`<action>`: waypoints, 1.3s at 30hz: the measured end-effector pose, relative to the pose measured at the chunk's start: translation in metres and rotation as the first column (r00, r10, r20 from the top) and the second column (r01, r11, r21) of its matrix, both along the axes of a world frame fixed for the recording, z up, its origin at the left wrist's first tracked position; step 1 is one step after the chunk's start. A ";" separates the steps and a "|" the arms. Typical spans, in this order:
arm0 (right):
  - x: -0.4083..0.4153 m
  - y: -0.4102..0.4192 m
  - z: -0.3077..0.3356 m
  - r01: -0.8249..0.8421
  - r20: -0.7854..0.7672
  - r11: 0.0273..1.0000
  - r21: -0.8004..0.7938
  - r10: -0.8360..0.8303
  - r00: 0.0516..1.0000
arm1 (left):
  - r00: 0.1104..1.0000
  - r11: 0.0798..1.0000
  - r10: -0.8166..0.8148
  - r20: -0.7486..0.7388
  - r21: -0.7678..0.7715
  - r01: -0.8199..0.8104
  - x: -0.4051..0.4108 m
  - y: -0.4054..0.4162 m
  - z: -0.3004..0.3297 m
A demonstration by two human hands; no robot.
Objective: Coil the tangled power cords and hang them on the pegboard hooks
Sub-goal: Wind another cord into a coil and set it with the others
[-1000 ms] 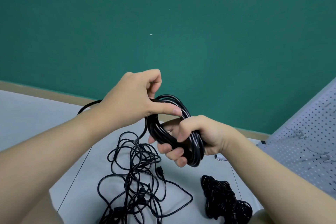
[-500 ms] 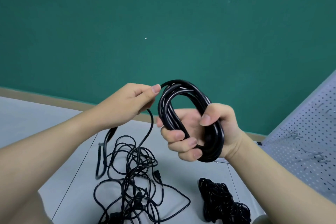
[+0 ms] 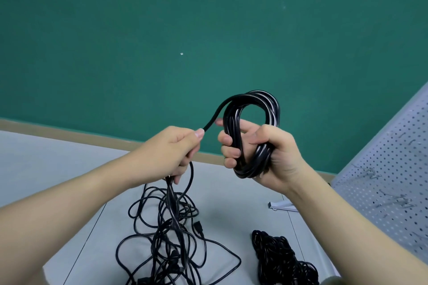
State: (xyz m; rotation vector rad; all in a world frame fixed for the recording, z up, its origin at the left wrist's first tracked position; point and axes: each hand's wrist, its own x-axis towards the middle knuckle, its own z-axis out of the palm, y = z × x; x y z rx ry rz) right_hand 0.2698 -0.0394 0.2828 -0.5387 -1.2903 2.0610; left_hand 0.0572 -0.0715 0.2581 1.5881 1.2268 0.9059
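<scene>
My right hand (image 3: 275, 157) grips a coil of black power cord (image 3: 268, 104), held upright in front of the green wall with its loops standing above my fingers. A free strand of the same cord runs left from the top of the coil into my left hand (image 3: 178, 148), which pinches it between thumb and fingers. Below my left hand the cord drops down into a loose tangle of black cords (image 3: 171, 238) on the grey floor. The pegboard (image 3: 391, 169) leans at the right, with metal hooks (image 3: 372, 172) on it.
A second, tighter bundle of black cord (image 3: 280, 259) lies on the floor at the lower right. A white foot of the pegboard stand (image 3: 282, 206) rests on the floor beside it. The green wall (image 3: 162, 30) stands behind, with a tan baseboard.
My right hand has raised the coil and turned it upright. My left hand has moved off the coil, down and to the left, drawing a strand taut from the tangle.
</scene>
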 end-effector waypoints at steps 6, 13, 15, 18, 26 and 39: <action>-0.005 -0.004 -0.002 0.086 0.131 0.993 0.083 -0.096 0.987 | 0.999 0.995 -0.010 0.041 -0.101 0.014 0.016 -0.010 0.004; -0.017 -0.015 -0.002 0.106 0.086 0.981 0.161 -0.121 0.989 | 0.992 0.994 0.002 0.123 -0.109 0.012 0.028 -0.017 0.009; -0.019 -0.014 -0.004 0.151 0.080 0.973 0.174 -0.166 0.983 | 0.994 0.994 0.028 0.102 -0.110 -0.016 0.025 -0.015 0.007; -0.023 -0.016 -0.007 0.215 0.091 0.955 0.203 -0.237 0.967 | 0.998 0.992 0.025 0.055 -0.124 -0.018 0.023 -0.012 0.004; -0.035 -0.023 0.000 0.304 -0.018 0.951 0.058 -0.304 0.953 | 0.998 0.955 -0.010 0.068 -0.296 0.030 0.021 -0.016 -0.001; 0.003 0.006 0.029 0.527 -0.299 0.837 -0.147 -0.545 0.783 | 0.942 0.934 -0.284 -0.179 -0.273 0.230 0.011 -0.022 -0.003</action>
